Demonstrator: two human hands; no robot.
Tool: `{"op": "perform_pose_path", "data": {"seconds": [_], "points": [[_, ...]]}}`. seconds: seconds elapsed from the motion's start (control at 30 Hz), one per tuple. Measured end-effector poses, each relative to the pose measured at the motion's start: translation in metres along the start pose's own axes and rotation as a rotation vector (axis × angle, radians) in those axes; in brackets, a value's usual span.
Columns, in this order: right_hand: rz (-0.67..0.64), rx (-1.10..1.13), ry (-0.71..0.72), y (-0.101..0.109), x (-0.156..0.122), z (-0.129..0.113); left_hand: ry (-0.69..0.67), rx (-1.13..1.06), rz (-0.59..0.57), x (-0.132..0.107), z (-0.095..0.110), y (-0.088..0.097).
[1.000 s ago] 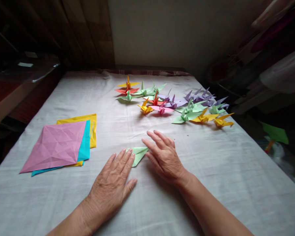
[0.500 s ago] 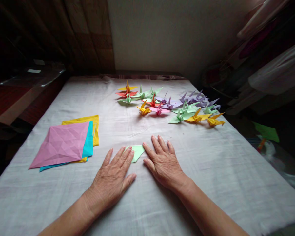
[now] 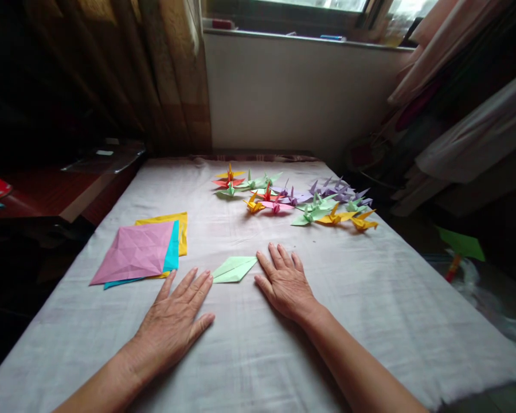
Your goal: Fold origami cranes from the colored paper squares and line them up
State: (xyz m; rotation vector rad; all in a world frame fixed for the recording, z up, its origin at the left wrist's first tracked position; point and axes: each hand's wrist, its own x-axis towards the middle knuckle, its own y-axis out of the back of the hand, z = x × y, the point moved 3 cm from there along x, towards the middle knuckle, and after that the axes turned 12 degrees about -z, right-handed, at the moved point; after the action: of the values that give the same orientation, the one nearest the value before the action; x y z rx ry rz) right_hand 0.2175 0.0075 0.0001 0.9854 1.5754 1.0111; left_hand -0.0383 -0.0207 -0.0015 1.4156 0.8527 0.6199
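Between the left hand (image 3: pixel 176 321) and right hand (image 3: pixel 286 284), both flat and empty on the table (image 3: pixel 391 298), lies one folded green paper (image 3: pixel 233 268). Left of them are three stacked sheets (image 3: pixel 137 252). Beyond them, the paper cranes (image 3: pixel 292 201) overlap too much to count, and bare cloth runs right to the edge.

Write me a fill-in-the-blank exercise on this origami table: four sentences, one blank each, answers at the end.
The folded paper between the left hand and the right hand is light ____.
The topmost flat sheet is ____.
Beneath it lies a blue sheet, and at the bottom a ____ one.
Both hands lie open, palms ____, on the white cloth.
Missing words: green, pink, yellow, down.
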Motion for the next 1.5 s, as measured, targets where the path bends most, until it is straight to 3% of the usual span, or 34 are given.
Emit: {"op": "perform_pose_path", "data": {"seconds": [0.2, 0.43, 0.57, 0.7, 0.9, 1.27, 1.37, 1.5], "points": [[0.017, 0.025, 0.010, 0.002, -0.001, -0.002, 0.019, 0.024, 0.020, -0.001, -0.002, 0.003], [0.234, 0.043, 0.067, 0.003, -0.005, -0.003, -0.036, 0.023, 0.109, 0.004, -0.010, 0.007], [0.270, 0.040, 0.240, 0.007, -0.007, -0.030, -0.044, 0.021, 0.150, 0.009, -0.005, 0.016], [0.155, 0.036, 0.370, 0.007, -0.007, -0.057, 0.014, -0.008, 0.212, 0.015, 0.004, 0.024], [0.055, 0.049, 0.296, -0.003, -0.011, -0.045, 0.102, -0.075, 0.291, 0.016, 0.011, 0.023], [0.189, 0.071, 0.255, -0.003, -0.020, -0.041, 0.207, -0.140, 0.327, 0.039, 0.037, 0.030], [0.227, 0.082, 0.257, -0.001, -0.021, -0.040, 0.169, -0.098, 0.339, 0.043, 0.033, 0.029], [0.271, 0.045, 0.277, 0.007, -0.015, -0.039, 0.021, -0.043, 0.312, 0.046, 0.026, 0.029]]}}
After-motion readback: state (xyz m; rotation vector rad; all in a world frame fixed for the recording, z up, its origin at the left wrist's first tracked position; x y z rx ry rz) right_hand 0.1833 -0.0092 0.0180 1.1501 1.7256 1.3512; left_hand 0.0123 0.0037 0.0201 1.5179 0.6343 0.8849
